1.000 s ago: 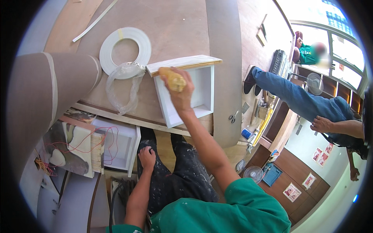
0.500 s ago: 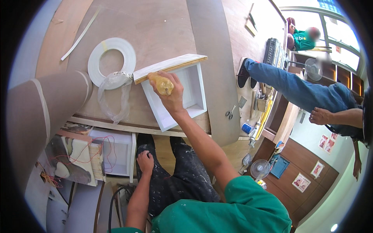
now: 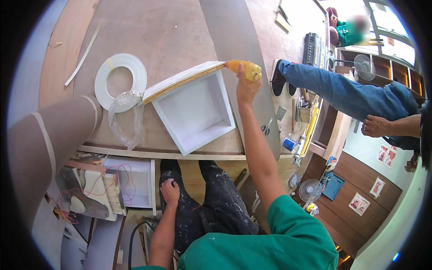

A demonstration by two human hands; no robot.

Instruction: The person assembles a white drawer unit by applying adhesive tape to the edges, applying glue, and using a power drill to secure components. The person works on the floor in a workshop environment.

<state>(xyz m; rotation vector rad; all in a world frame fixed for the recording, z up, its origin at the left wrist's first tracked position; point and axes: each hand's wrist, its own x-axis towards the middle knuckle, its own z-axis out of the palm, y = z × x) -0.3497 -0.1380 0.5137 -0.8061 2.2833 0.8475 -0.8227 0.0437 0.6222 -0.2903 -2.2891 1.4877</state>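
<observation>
My right hand (image 3: 248,90) is closed around a soft yellow glue bottle (image 3: 245,69). The bottle lies tilted, its narrow end at the right end of a drawer front's raw wooden edge (image 3: 189,81). That front belongs to a white drawer (image 3: 189,117), which rests on the workbench (image 3: 171,40) with its hollow facing up. My left hand (image 3: 170,192) lies on my paint-spotted trouser leg, holding nothing, fingers loosely apart.
Left of the drawer are a roll of white edge banding (image 3: 101,85), a clear plastic bag (image 3: 128,123) and a large strapped roll (image 3: 54,130). Scissors (image 3: 267,126) and a blue-and-white can (image 3: 290,144) lie to the right. Another person's leg (image 3: 333,83) extends over the bench there.
My right hand has moved the glue bottle rightward along the drawer front's edge, from near its left part to its right end. My left hand stays on my leg.
</observation>
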